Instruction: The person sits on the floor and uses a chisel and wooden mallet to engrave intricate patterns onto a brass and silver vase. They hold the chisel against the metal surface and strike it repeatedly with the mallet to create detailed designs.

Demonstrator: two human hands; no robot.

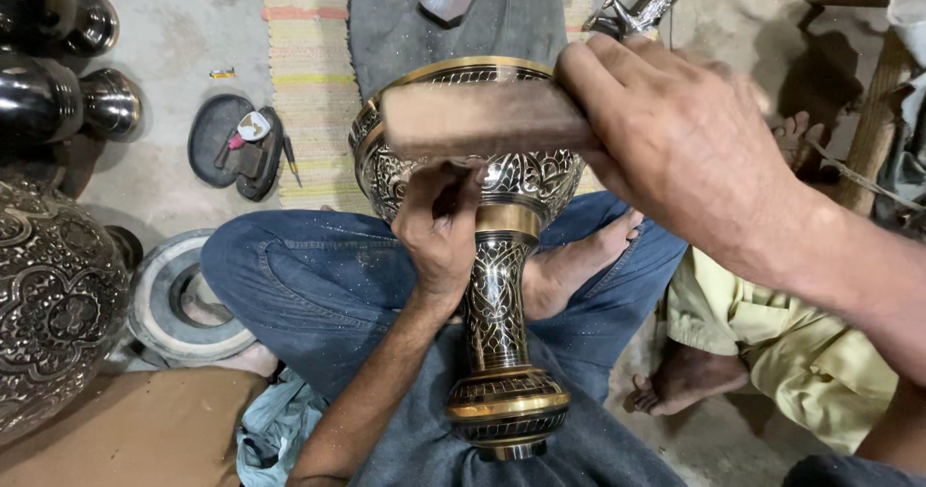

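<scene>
We are viewing an engraved brass vase (494, 256) lying across our lap, its mouth pointing away; its interior is hidden. Our right hand (675, 140) is clamping its fingers on a wooden block (473, 116) resting on the vase's bowl. Our left hand (439, 227) is pressing against the bowl just beneath the block, fingers curled together; what they hold is unclear.

Engraved brass vase (497, 294) lying across lap, wooden block (473, 118) against it.
</scene>
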